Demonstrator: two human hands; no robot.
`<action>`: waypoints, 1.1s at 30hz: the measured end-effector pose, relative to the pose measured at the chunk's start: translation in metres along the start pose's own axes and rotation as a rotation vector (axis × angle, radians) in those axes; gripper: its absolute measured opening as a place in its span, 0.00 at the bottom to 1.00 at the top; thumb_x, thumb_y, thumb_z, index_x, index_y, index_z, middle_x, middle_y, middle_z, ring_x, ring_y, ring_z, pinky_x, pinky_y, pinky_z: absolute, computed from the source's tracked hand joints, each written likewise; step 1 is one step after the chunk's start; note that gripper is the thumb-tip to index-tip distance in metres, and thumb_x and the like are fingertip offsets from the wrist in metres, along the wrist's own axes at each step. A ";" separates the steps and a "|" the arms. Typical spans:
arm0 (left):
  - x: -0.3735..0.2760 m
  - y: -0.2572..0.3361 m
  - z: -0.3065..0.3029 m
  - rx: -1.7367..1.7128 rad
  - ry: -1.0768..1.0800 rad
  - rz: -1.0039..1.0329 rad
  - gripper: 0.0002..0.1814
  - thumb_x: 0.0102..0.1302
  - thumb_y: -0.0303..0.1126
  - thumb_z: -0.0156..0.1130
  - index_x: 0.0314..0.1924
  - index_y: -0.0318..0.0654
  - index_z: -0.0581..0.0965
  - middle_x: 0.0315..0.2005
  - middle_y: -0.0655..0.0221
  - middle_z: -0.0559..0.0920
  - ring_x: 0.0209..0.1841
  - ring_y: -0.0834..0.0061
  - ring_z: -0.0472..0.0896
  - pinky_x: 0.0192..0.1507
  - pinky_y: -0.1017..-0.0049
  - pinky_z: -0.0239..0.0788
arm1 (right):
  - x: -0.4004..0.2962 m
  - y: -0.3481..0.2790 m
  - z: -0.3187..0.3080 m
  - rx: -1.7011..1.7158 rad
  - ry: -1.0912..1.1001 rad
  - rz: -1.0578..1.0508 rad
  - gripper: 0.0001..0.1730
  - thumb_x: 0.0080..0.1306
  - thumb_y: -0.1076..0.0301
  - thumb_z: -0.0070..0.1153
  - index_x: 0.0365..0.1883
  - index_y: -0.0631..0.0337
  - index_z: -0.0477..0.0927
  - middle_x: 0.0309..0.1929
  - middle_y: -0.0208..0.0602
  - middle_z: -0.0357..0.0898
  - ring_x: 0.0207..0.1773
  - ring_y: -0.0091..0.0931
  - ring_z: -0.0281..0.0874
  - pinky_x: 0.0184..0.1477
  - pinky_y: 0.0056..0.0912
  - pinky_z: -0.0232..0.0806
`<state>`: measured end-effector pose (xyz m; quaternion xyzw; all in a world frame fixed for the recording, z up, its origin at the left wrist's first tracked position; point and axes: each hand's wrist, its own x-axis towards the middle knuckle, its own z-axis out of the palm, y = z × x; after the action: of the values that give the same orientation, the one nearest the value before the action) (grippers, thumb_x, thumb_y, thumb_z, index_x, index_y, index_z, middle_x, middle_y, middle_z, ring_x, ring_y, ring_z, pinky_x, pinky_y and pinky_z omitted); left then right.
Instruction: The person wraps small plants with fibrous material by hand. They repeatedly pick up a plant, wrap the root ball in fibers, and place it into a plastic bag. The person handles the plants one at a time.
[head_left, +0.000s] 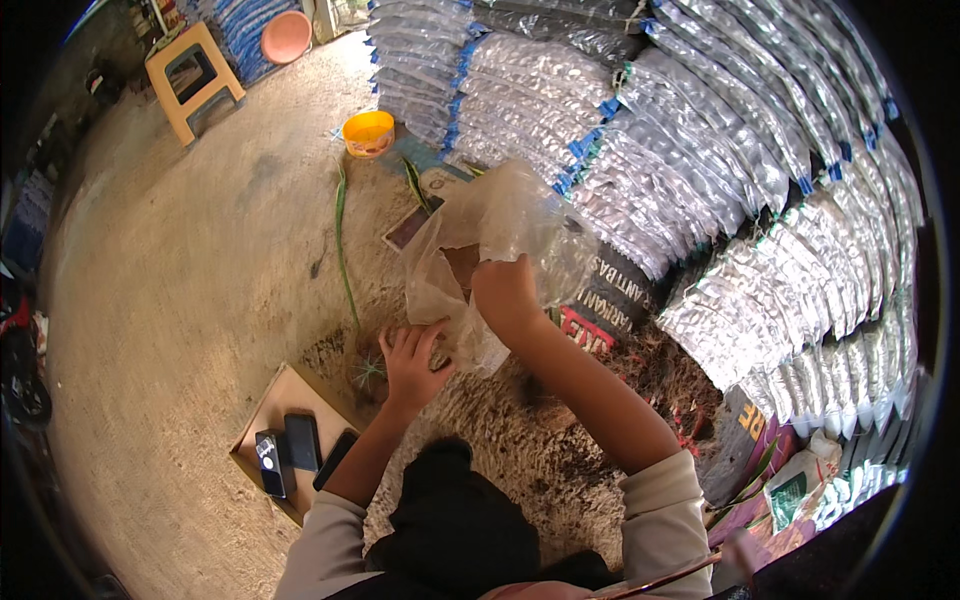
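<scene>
A translucent plastic bag (517, 210) stands spread out in front of me, crumpled at its lower edge. My right hand (506, 292) is closed in a fist on the bag's film near its middle. Just below the bag's lower left edge is my left hand (412, 364), its fingers apart and curved; whether its fingertips touch the film I cannot tell. Close to the left hand's fingers, a small spiky plant (367, 371) sits on the ground. A long green leaf (341, 232) lies to the left of the bag. What the bag holds is mostly hidden.
A cardboard box (262, 397) bearing several dark devices stands at the lower left. Stacked filled plastic packs (660, 150) line the right. Brown fibrous material (675, 390) lies on the right. Farther off are a yellow tub (367, 135), a plastic stool (178, 75) and a pink basin (286, 37).
</scene>
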<state>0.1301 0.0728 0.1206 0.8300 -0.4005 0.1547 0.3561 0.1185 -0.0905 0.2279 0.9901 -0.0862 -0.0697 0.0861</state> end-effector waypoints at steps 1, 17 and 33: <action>-0.001 -0.001 0.000 -0.011 0.011 0.013 0.34 0.35 0.31 0.71 0.48 0.49 0.71 0.33 0.71 0.74 0.40 0.67 0.71 0.55 0.50 0.47 | 0.001 -0.001 -0.004 0.012 -0.105 0.029 0.07 0.51 0.67 0.51 0.27 0.53 0.80 0.27 0.30 0.76 0.33 0.29 0.76 0.44 0.32 0.59; 0.026 0.012 -0.001 -0.056 0.033 -0.028 0.40 0.38 0.34 0.71 0.55 0.43 0.66 0.48 0.62 0.67 0.51 0.60 0.65 0.54 0.56 0.51 | 0.057 0.053 0.040 0.028 0.404 -0.194 0.10 0.49 0.69 0.50 0.31 0.55 0.79 0.36 0.33 0.75 0.41 0.30 0.73 0.44 0.38 0.63; 0.139 0.032 -0.008 -0.165 0.135 0.183 0.49 0.40 0.50 0.69 0.61 0.42 0.57 0.58 0.49 0.55 0.60 0.47 0.54 0.57 0.52 0.48 | 0.046 0.141 -0.064 0.945 0.865 0.184 0.12 0.51 0.69 0.54 0.32 0.67 0.78 0.25 0.50 0.77 0.26 0.35 0.77 0.34 0.30 0.67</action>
<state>0.1939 -0.0125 0.2163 0.7455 -0.4611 0.2087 0.4337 0.1509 -0.2259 0.3101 0.8485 -0.1497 0.3886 -0.3266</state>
